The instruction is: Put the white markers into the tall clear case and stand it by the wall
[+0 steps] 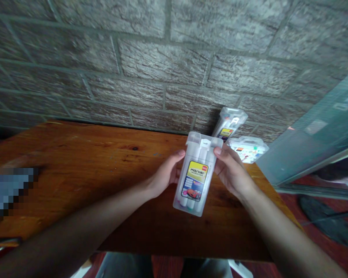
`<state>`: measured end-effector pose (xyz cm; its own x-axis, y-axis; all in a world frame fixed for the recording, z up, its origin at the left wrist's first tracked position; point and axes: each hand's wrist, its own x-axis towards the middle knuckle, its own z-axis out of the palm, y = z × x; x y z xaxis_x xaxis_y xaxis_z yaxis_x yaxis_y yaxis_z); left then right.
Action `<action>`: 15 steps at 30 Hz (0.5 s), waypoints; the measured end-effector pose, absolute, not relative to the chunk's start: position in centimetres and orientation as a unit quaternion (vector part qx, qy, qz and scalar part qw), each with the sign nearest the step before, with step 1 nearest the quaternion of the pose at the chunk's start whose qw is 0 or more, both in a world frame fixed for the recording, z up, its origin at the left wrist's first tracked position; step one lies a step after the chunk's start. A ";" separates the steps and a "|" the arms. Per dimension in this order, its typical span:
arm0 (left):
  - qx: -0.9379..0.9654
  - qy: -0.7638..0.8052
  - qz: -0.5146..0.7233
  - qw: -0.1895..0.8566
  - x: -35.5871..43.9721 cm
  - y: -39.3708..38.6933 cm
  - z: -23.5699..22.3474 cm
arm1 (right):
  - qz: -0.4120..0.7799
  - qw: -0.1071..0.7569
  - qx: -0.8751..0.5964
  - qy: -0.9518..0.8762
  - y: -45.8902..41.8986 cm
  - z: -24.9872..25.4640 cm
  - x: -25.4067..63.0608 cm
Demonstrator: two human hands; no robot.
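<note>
A clear plastic marker case with a yellow and blue label is held upright, slightly tilted, above the wooden table. Several white markers show through its front, and its lid is closed. My left hand grips the case's left side, thumb near the upper edge. On the other side, my right hand holds it with the thumb just below the lid. The remaining fingers of both hands are partly hidden behind the case.
A second marker case leans by the brick wall at the table's back right. Beside it stands a clear handled box. The wooden table ends near a glass panel at right. A pixelated patch covers something at far left.
</note>
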<state>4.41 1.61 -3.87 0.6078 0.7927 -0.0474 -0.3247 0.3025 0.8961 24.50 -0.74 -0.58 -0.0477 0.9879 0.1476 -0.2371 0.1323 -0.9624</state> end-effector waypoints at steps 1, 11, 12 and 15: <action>0.462 0.244 0.349 0.778 4.4 1.6 -4.1 | 0.528 0.579 -0.385 -0.488 -0.6 -0.5 24.7; 0.414 0.220 0.314 0.826 4.5 1.2 -4.3 | 0.508 0.601 -0.403 -0.467 0.4 -1.0 25.4; 0.412 0.216 0.322 0.825 4.6 1.2 -4.2 | 0.509 0.603 -0.398 -0.468 0.4 -1.0 25.4; 0.393 0.205 0.350 0.825 4.7 1.2 -4.0 | 0.520 0.604 -0.381 -0.469 0.5 -1.2 25.5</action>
